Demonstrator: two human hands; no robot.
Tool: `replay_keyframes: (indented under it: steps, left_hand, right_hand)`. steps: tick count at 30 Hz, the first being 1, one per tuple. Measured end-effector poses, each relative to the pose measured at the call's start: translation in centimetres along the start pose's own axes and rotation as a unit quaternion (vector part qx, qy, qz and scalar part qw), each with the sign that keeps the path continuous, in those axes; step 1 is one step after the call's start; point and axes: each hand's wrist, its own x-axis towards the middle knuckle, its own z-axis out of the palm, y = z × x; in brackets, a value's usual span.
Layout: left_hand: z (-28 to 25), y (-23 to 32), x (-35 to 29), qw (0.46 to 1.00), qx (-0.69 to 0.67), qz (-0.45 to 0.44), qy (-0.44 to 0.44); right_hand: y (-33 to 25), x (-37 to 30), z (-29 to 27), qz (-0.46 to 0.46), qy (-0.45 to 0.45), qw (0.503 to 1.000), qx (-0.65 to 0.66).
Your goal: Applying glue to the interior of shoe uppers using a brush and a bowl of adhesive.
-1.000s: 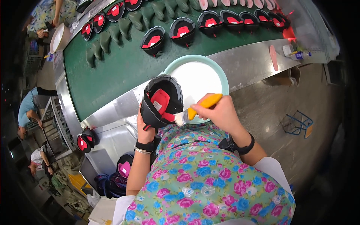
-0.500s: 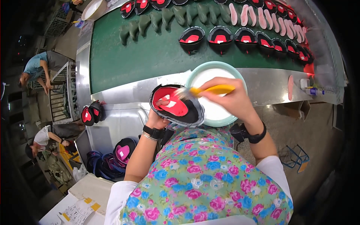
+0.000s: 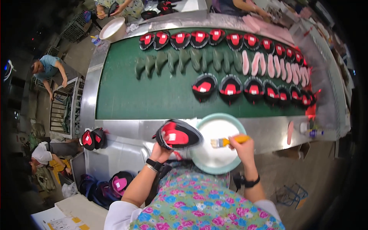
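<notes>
My left hand (image 3: 161, 153) is closed round a black shoe upper (image 3: 191, 132) with a red lining and a white label inside, held tilted beside the basin, its opening facing up. In my right hand (image 3: 244, 148) is a paintbrush (image 3: 217, 143) with a yellow handle. Its pale bristles point left, over the white liquid (image 3: 214, 128) in a pale green basin (image 3: 207, 168). Whether the bristles touch the liquid I cannot tell. The basin sits at the near metal edge of the work table.
Across the green tabletop (image 3: 126, 101) stand rows of black-and-red uppers (image 3: 230, 90), dark green foot-shaped forms (image 3: 184, 61) and pink insoles (image 3: 271, 66). Darker uppers (image 3: 119, 183) are piled at lower left. A blue-framed stool (image 3: 293, 195) stands right. Other people work left and beyond the table.
My right hand has drawn the brush away from the upper's inside, rightward to over the basin. The upper stays in my left hand. The view has tilted up, showing more of the far side.
</notes>
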Motion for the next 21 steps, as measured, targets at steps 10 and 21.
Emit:
replay_keyframes:
  steps: [10, 21]
  left_hand:
    - [-3.7, 2.3, 28.4, 0.980, -0.025, 0.196, 0.000]
    - [-24.7, 19.4, 8.1, 0.584, 0.458, 0.365, 0.563]
  right_hand:
    - [0.4, -1.0, 3.2, 0.088, 0.045, 0.995, -0.008]
    - [-11.8, 1.1, 19.6, -0.062, -0.068, 0.991, -0.102]
